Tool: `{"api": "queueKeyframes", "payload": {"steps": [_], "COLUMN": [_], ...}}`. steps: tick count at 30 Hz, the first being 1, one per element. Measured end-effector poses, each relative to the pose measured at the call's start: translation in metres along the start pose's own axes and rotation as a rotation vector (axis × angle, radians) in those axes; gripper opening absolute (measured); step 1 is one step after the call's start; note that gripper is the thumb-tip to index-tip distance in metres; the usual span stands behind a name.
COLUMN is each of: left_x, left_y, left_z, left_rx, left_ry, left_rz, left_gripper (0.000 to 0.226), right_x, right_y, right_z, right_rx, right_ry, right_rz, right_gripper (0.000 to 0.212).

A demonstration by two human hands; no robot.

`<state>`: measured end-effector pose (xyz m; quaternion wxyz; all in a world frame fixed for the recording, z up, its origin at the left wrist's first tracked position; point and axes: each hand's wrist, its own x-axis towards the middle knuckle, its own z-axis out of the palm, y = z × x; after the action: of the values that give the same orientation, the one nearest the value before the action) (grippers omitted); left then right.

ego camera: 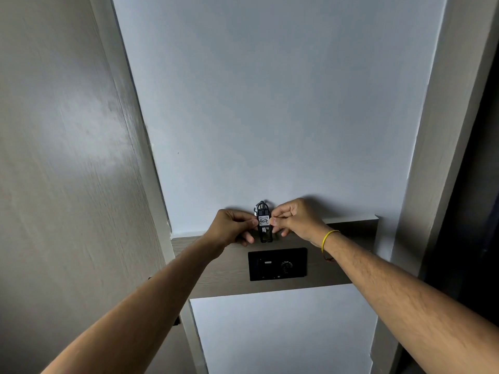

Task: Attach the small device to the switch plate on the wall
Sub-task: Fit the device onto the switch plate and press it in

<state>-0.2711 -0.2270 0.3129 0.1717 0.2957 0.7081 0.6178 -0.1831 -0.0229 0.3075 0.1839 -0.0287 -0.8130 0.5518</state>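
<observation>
We pinch the small device (264, 224) upright between our left hand (231, 227) and right hand (296, 220), just above the switch plate (277, 264).

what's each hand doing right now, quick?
Left hand: closed, pinching the left edge of the small device.
Right hand: closed, pinching its right edge; device held above the switch plate, not touching.

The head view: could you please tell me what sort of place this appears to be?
Probably an indoor room entrance: a black rectangular switch plate on a brown wood-grain wall band, pale painted wall, and wood-grain door.
</observation>
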Motion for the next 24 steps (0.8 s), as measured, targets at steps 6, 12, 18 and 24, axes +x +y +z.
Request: {"api": "queueKeyframes", "payload": {"steps": [6,12,18,24], "left_x": [0.0,-0.003,-0.015,-0.043], "left_y": [-0.001,-0.001,0.005,-0.029], "left_z": [-0.001,-0.003,0.004,0.015], "left_rx": [0.002,0.011,0.027,-0.015], "left_ry": [-0.011,-0.028,0.037,-0.017], "left_rz": [0.003,0.007,0.041,0.008], "left_gripper": [0.02,0.012,0.004,0.005], "right_x": [-0.001,-0.005,-0.018,-0.06], "right_y": [-0.002,-0.005,-0.015,0.021], "right_z": [0.0,0.002,0.008,0.025], "right_rx": [-0.012,-0.043,-0.032,-0.013], "right_ry": [-0.005,-0.003,0.028,0.01], "right_rz": [-0.006,-0.019,-0.023,0.025], "right_gripper": [0.022,0.018,0.027,0.014]}}
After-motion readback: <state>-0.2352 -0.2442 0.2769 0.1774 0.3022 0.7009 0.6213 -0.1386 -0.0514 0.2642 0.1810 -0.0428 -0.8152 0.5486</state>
